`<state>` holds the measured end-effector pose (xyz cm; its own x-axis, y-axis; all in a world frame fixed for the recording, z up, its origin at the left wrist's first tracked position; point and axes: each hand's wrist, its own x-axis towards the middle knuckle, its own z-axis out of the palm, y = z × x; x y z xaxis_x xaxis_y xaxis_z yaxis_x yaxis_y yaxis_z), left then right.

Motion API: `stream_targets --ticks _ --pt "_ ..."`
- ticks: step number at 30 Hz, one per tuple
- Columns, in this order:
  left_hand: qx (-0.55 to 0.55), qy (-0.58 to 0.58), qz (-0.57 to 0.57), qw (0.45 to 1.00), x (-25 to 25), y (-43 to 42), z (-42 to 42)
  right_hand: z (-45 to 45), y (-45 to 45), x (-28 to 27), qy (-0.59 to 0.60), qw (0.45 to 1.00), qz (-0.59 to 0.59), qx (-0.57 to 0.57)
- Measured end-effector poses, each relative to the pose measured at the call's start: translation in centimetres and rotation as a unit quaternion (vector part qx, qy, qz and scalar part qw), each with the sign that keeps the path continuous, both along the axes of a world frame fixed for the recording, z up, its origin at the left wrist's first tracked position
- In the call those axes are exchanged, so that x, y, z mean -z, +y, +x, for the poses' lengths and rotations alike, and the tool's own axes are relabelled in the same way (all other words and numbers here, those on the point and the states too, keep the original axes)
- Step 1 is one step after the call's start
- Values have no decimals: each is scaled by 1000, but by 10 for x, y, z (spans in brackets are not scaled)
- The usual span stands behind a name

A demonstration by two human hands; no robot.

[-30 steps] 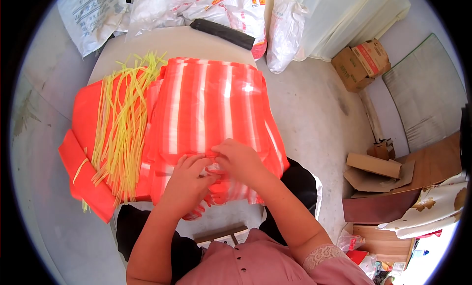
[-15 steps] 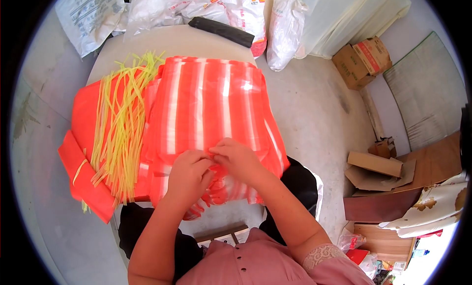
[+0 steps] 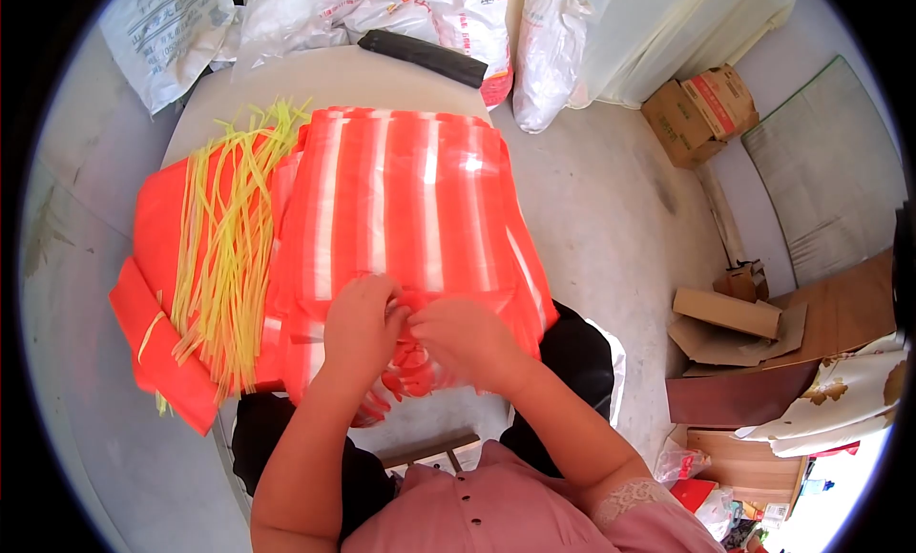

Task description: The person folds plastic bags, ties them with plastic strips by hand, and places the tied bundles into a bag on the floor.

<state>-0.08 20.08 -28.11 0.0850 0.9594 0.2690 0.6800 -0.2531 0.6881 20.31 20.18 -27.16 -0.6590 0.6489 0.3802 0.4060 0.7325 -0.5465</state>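
A stack of red-and-white striped plastic bags (image 3: 410, 190) lies over the table in front of me. At its near edge my left hand (image 3: 364, 324) is closed, its fingers bent into the gathered plastic. My right hand (image 3: 468, 335) pinches the same bunched edge from the other side, and the two sets of fingertips almost meet. Part of the gathered plastic is hidden under my fingers. Left of the stack, a bunch of yellow strips (image 3: 224, 267) rests on flat red plastic (image 3: 157, 214). A folded red bundle (image 3: 162, 348) with one yellow strip around it sits at the left edge.
A black rolled item (image 3: 423, 59) lies at the table's (image 3: 224, 100) far side, before white sacks (image 3: 382, 9). Another white sack (image 3: 551, 57) stands on the floor. Cardboard boxes (image 3: 701, 119) and flattened cardboard (image 3: 735, 324) are to the right.
My left hand has moved slightly up and turned inward at the gathered edge. My right hand has come down a little, and its fingers have curled in closer. The view has shifted slightly.
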Motion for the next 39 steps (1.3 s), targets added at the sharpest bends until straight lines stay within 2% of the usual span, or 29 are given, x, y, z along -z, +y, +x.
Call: stream_targets --ticks 7,12,15,18,21,24,27,30,32,34,36,39 --pt "52 15 57 997 6 0 -12 2 4 23 -65 997 26 22" --pt "104 44 73 991 0 -1 -23 5 10 8 -132 989 60 6" --pt "129 51 89 986 -8 -3 -28 7 14 11 -128 987 93 -2" --pt "136 78 100 983 -20 -7 -31 2 12 1 -91 987 -118 54" --pt "137 105 101 980 -19 -8 -34 -1 14 -9 -133 983 -115 61" --pt "133 116 105 979 -9 -7 -35 -5 12 -26 -116 960 -236 93" --pt "126 118 110 979 -8 -7 -35 -3 10 -5 -59 986 -134 83" --pt "88 143 129 977 -8 -7 -38 -5 12 -5 -109 989 -41 90" --pt "53 155 138 977 -6 -6 -46 -8 13 -25 -111 971 -169 124" --pt "18 153 140 978 -2 -5 -57 -7 15 -35 -138 963 -187 136" --pt "30 121 105 987 -10 -8 -68 -5 18 -36 -192 969 -97 123" --pt "31 85 47 995 -18 -18 -76 0 23 -54 -215 961 -150 83"
